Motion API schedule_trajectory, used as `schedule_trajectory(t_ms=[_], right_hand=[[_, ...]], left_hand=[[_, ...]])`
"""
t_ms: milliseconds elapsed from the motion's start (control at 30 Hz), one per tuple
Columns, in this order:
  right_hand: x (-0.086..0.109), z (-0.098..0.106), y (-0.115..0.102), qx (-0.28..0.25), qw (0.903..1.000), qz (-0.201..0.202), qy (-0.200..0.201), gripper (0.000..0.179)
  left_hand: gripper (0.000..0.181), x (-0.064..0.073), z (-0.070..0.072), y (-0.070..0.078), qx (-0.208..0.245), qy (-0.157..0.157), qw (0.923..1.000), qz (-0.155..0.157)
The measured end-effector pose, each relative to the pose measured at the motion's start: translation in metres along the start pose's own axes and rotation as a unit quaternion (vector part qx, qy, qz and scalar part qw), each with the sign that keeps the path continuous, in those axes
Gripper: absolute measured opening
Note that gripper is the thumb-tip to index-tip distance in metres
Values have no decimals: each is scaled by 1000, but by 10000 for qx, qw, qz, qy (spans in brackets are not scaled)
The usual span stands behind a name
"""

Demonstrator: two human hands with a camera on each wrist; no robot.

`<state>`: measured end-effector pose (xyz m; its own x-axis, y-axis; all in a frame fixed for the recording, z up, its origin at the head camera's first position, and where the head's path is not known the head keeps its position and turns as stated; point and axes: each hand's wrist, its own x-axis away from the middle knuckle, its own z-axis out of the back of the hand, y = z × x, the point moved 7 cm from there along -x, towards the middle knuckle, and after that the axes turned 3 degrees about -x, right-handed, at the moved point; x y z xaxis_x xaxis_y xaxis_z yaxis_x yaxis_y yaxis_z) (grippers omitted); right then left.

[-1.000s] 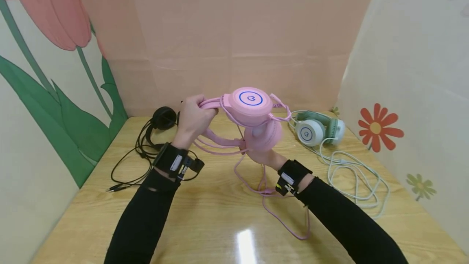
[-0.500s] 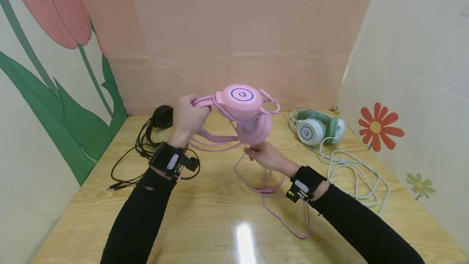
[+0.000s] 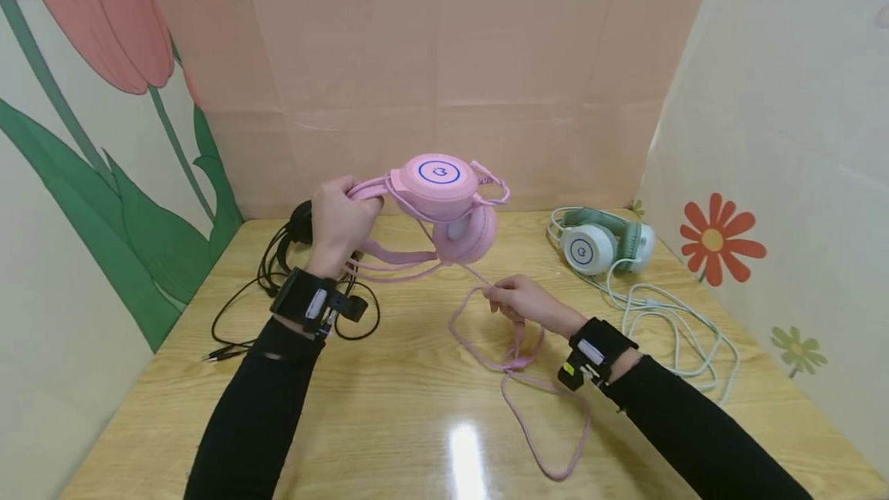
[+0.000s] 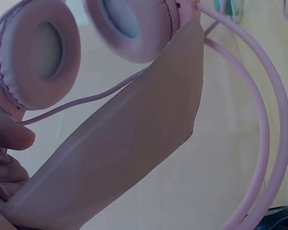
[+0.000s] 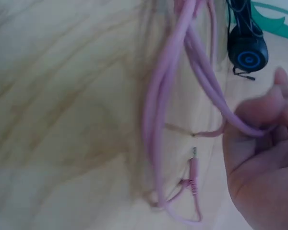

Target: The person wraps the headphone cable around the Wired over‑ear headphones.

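The left hand (image 3: 343, 224) grips pink headphones (image 3: 425, 193), cups (image 3: 467, 238) toward the right edge of the table (image 3: 389, 407); the right hand (image 3: 529, 304), nearer that edge, pinches their cable (image 5: 209, 85).

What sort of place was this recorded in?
Probably a staged recording booth rather than an ordinary room: there is a wood-grain table, a creased pink backdrop behind it, and flower-printed side walls closing in the left and right.

Headphones (image 3: 436, 190) between two headsets (image 3: 586, 250), cable (image 3: 517, 363) on table (image 3: 389, 407)
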<state>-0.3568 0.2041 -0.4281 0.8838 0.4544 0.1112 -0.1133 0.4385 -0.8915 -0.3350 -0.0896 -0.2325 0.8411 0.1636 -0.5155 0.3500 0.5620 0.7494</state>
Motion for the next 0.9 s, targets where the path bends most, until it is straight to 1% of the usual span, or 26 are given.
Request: schedule_trajectory(t_ms=[100, 167, 267, 300, 333, 367, 400, 433, 467, 500, 533, 600, 633, 700, 800, 867, 900], right_hand=[[2, -1, 7, -55, 9995, -213, -205, 51], [3, -2, 10, -305, 9986, -254, -358, 52], [5, -3, 7, -845, 9944, -106, -620, 52], [7, -3, 4, -951, 9932, -58, -662, 51], [8, -4, -1, -943, 9932, 29, -677, 49], [9, -4, -7, -768, 9948, 147, -656, 47], [10, -5, -14, -470, 9967, 264, -605, 45], [11, -7, -22, -38, 9981, 360, -493, 43], [13, -8, -30, 466, 9971, 476, -380, 41], [14, -11, -39, 961, 9932, 591, -277, 39], [15, -13, -48, 1426, 9870, 715, -189, 38], [18, -19, -65, 2073, 9739, 922, -91, 35], [18, -22, -72, 2271, 9685, 1018, -67, 34], [18, -28, -87, 2497, 9603, 1240, -44, 33], [16, -31, -107, 2661, 9524, 1485, 29, 32], [14, -31, -120, 2728, 9482, 1622, 97, 32], [13, -30, -126, 2752, 9470, 1653, 111, 32]], left_hand=[[11, 0, 1, 1, 35, -8, 10000, -11], [11, 0, 1, 2, 18, 20, 10000, -46], [11, -1, 1, 6, -103, 59, 9999, -94], [11, -1, 0, 7, -187, 69, 9997, -116], [12, -1, -1, 8, -290, 73, 9995, -137], [13, -1, -2, 9, -396, 65, 9991, -161], [14, 0, -4, 10, -497, 55, 9986, -187], [15, 0, -5, 11, -622, 52, 9978, -222], [15, 0, -7, 11, -723, 53, 9970, -258], [15, 0, -9, 12, -809, 59, 9963, -296], [16, 1, -10, 13, -887, 65, 9955, -339], [16, 1, -14, 15, -1008, 91, 9939, -444], [17, 1, -16, 16, -1058, 109, 9930, -510], [18, 1, -20, 19, -1134, 149, 9911, -685], [18, 1, -26, 23, -1298, 223, 9872, -901], [16, 1, -30, 24, -1433, 260, 9847, -961], [15, 1, -32, 23, -1493, 251, 9841, -933]])
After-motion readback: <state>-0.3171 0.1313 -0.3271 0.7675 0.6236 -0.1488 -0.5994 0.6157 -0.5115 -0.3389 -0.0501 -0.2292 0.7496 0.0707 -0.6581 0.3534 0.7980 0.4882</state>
